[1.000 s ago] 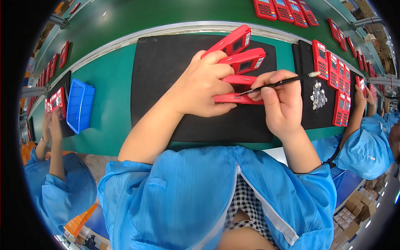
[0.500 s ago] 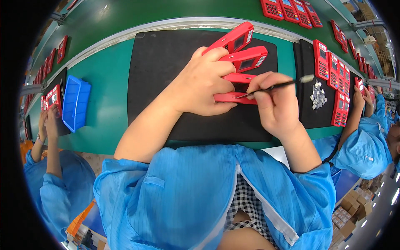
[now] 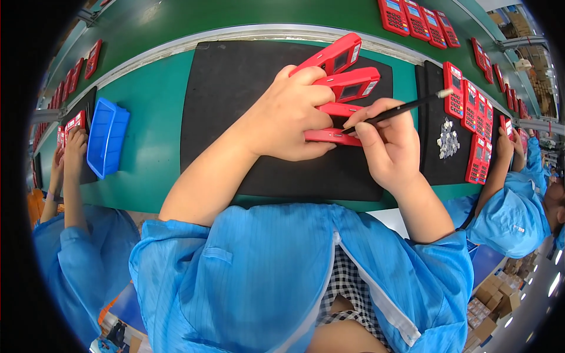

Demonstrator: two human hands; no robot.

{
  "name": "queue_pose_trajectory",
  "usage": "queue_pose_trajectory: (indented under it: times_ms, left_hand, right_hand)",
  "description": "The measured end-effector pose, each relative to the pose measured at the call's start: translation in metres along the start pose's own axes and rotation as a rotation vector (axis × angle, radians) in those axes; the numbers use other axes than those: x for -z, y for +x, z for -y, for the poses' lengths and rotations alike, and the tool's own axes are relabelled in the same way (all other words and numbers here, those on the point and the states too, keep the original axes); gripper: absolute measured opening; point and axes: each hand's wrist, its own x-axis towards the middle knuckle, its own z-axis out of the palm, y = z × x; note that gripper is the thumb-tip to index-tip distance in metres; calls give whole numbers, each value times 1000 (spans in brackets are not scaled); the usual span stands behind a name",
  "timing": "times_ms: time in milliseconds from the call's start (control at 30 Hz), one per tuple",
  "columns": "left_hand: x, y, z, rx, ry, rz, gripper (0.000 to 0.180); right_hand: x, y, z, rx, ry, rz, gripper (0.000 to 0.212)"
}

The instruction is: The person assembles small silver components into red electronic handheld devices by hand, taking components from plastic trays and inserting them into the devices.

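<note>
My left hand (image 3: pixel 288 120) grips several red handheld card terminals fanned out between its fingers, above the black mat (image 3: pixel 218 88). The farthest red terminal (image 3: pixel 332 57) and the one beside it (image 3: pixel 360 81) tilt up to the right. The nearest red terminal (image 3: pixel 322 136) lies with its narrow edge upward. My right hand (image 3: pixel 395 150) pinches a thin black stick tool (image 3: pixel 421 102), slanting up to the right to a pale end. Its lower tip meets or nearly meets the edge of the nearest terminal. My fingers hide parts of the terminals.
To the right, small silvery pieces (image 3: pixel 448 141) lie on a second dark mat beside rows of red terminals (image 3: pixel 478 115). A blue plastic bin (image 3: pixel 107 138) stands at left. More terminals (image 3: pixel 415 20) rest on the green belt beyond. Co-workers in blue sit on both sides.
The stick in my right hand has tilted steeper, its pale end moving up and right. My left hand still holds the terminals, almost unmoved. The left co-worker's hands have shifted slightly.
</note>
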Motion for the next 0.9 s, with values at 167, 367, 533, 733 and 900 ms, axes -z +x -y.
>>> queue_pose_trajectory:
  times_ms: [167,367,533,733,900]
  left_hand:
    - [0,0,1,1,-3,14,19]
    - [0,0,1,-4,3,-3,18]
    - [2,-2,1,18,-14,54,24]
    - [0,-2,2,-6,4,-4,20]
    - [0,-3,0,-14,5,-4,21]
  right_hand:
    - [-4,0,5,5,-55,1,14]
    - [4,1,12,56,-334,201,21]
    - [-1,6,17,46,-390,170,19]
    - [4,18,19,206,-538,347,22]
    - [10,17,-8,69,3,-102,12]
